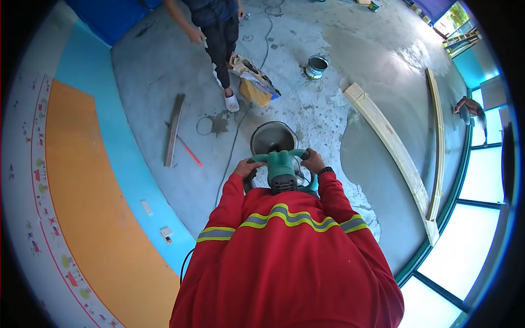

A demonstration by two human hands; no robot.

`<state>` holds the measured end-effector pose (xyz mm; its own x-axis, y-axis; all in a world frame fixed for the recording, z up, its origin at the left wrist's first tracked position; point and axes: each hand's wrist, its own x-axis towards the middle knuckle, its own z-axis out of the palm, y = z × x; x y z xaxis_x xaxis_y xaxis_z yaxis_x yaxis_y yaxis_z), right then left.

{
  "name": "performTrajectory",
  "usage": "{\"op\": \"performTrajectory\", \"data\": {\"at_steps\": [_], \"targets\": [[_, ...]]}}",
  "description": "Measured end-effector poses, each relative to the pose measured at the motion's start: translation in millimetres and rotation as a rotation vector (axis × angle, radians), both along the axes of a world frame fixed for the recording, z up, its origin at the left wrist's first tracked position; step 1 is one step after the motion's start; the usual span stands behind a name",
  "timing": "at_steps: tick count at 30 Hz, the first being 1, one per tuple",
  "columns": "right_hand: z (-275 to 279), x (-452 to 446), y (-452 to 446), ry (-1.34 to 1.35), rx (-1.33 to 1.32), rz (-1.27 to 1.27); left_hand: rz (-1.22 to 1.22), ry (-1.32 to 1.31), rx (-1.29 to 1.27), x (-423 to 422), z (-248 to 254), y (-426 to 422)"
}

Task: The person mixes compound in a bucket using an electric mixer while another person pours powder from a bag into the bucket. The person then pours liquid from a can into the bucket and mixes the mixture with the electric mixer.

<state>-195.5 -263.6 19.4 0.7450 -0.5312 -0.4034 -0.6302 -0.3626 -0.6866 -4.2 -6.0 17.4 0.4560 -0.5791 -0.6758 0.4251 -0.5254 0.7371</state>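
Your left hand (248, 167) and right hand (314, 162) close around opposite side handles (259, 158) of the green handheld power mixer (281, 170) at the bucket (254, 139), the proper hold for its probably heavy, rigid body.

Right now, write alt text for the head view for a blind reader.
A person in red grips the handles of a green power tool with left hand and right hand, at a bucket. Beyond, another person stands by a bag on the grey floor; long wooden boards lie to the right.

Left grip (249, 168), right grip (314, 162) curled, arms (223, 210) forward
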Motion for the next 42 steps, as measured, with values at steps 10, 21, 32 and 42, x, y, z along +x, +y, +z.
{"op": "performTrajectory", "data": {"at_steps": [10, 21, 32, 42], "targets": [[2.1, 4.4, 2.2, -0.025, -0.026, 0.033, -0.036, -0.056, 0.051, 0.0, 6.8, 7.6], [-2.3, 0.9, -2.5, -0.009, 0.013, 0.016, 0.017, -0.036, 0.03, -2.0, 3.1, 1.4], [4.6, 2.7, 2.8, -0.019, -0.009, 0.0, -0.063, -0.043, 0.063, 4.5, 1.0, 3.0], [-47.9, -1.1, -1.6, -0.062, -0.046, 0.028, -0.192, -0.078, 0.013, 31.2, -67.2, 2.9]]}}
